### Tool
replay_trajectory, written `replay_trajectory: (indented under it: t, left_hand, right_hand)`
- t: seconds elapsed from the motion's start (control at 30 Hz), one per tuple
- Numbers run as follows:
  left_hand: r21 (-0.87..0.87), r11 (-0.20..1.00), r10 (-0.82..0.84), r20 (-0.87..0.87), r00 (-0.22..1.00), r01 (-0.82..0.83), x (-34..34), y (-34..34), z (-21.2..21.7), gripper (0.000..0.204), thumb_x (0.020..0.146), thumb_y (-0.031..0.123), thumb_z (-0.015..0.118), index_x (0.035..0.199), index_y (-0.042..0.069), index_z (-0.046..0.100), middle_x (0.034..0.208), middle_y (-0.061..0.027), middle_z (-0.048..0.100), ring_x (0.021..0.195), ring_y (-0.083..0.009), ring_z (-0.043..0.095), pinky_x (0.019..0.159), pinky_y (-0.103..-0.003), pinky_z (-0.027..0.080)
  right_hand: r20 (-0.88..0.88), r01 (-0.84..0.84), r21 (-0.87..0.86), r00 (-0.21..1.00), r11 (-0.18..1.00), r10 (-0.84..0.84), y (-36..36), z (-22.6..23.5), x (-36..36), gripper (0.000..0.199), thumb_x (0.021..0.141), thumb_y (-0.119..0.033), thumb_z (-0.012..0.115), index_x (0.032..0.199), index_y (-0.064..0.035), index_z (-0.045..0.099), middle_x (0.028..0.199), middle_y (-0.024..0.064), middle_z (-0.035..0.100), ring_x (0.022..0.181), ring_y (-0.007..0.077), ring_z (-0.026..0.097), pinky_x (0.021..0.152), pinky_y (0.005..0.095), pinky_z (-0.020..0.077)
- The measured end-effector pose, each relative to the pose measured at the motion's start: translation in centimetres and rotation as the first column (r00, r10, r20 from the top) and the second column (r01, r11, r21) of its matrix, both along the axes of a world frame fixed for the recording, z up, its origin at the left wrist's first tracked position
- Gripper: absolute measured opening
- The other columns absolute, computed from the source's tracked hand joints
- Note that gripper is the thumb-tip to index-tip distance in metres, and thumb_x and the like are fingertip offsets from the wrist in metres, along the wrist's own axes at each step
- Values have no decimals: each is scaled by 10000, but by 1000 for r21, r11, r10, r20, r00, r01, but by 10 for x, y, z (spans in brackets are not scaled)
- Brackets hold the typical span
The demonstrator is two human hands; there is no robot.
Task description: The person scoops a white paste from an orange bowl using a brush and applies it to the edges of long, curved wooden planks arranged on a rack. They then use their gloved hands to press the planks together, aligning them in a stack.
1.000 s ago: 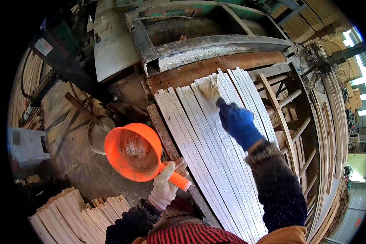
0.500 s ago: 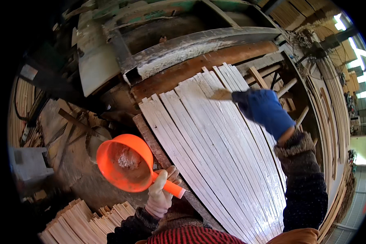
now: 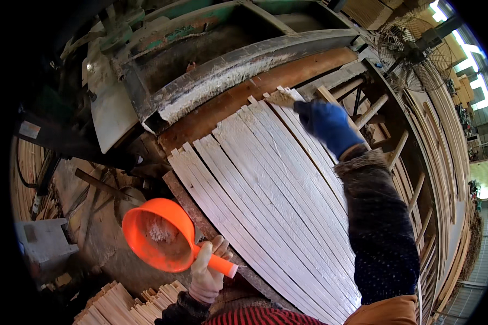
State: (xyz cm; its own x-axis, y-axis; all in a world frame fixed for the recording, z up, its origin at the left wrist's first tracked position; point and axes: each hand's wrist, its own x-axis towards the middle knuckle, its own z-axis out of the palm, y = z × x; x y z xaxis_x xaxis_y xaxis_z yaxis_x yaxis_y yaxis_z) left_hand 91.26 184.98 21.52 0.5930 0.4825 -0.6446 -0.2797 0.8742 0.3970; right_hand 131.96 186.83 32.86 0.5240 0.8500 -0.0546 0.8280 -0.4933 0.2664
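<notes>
My right hand [image 3: 326, 123], in a blue glove, holds a paintbrush [image 3: 281, 98] whose bristles rest on the far end of a row of white-coated wooden slats [image 3: 260, 184]. The slats lie side by side on a sloping rack. My left hand [image 3: 206, 268], in a pale glove, grips the handle of an orange scoop [image 3: 156, 234] with white paste in its bowl, held to the left of the slats, near my body.
A large metal machine with a green top and a paste-smeared trough [image 3: 222, 76] stands beyond the slats. A wooden rack frame [image 3: 401, 157] runs along the right. Bare wooden slats [image 3: 119, 306] are stacked at lower left. A standing fan [image 3: 412, 54] is at upper right.
My right hand has swept the brush along the far ends of the slats toward the right. The orange scoop stays held in my left hand.
</notes>
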Motion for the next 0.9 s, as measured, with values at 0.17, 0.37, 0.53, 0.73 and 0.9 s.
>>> replay_trajectory:
  t: [0.17, 0.37, 0.53, 0.73, 0.9]
  left_hand:
    - [115, 993, 9, -95, 995, 3, -5, -2, 3, 143, 954, 251, 580, 915, 143, 494, 981, 4, 482, 867, -134, 437, 754, -325, 406]
    - [1, 999, 32, -92, 995, -32, 5, 0, 9, 170, 953, 254, 585, 884, 152, 467, 985, 2, 475, 844, -127, 428, 737, -310, 398]
    - [13, 999, 53, -221, 974, -51, 7, 1, 18, 155, 963, 256, 572, 894, 153, 479, 1009, -3, 502, 842, -123, 429, 730, -309, 407]
    - [-10, 996, 83, -52, 995, -84, -6, -3, -10, 179, 951, 200, 598, 1107, 147, 527, 1121, -95, 614, 1045, -233, 575, 788, -390, 503]
    - [7, 998, 64, 32, 997, -64, -19, -6, -25, 152, 958, 225, 597, 1073, 151, 529, 1105, -84, 620, 1031, -231, 580, 769, -390, 501]
  right_hand:
    - [-69, -211, 27, 975, 977, 213, -50, -23, -6, 279, 958, -259, 560, 1221, -306, 640, 911, 81, 705, 736, 266, 704, 687, 402, 575]
    - [-77, -109, 248, 988, 963, 132, -13, -21, 38, 252, 957, -280, 559, 1176, -277, 682, 933, 69, 722, 782, 257, 706, 711, 382, 576]
    - [-147, -59, 103, 986, 993, 74, -48, -32, 17, 263, 938, -245, 582, 1185, -277, 667, 952, 75, 719, 836, 256, 707, 750, 389, 571]
    - [-51, -61, 276, 996, 959, 78, -27, -29, 57, 199, 905, -250, 615, 1077, -251, 713, 934, 82, 733, 781, 264, 717, 719, 382, 587]
    - [-92, 38, 169, 996, 985, -22, -73, -40, 13, 223, 914, -261, 604, 1117, -270, 697, 835, 92, 712, 716, 286, 702, 658, 397, 562]
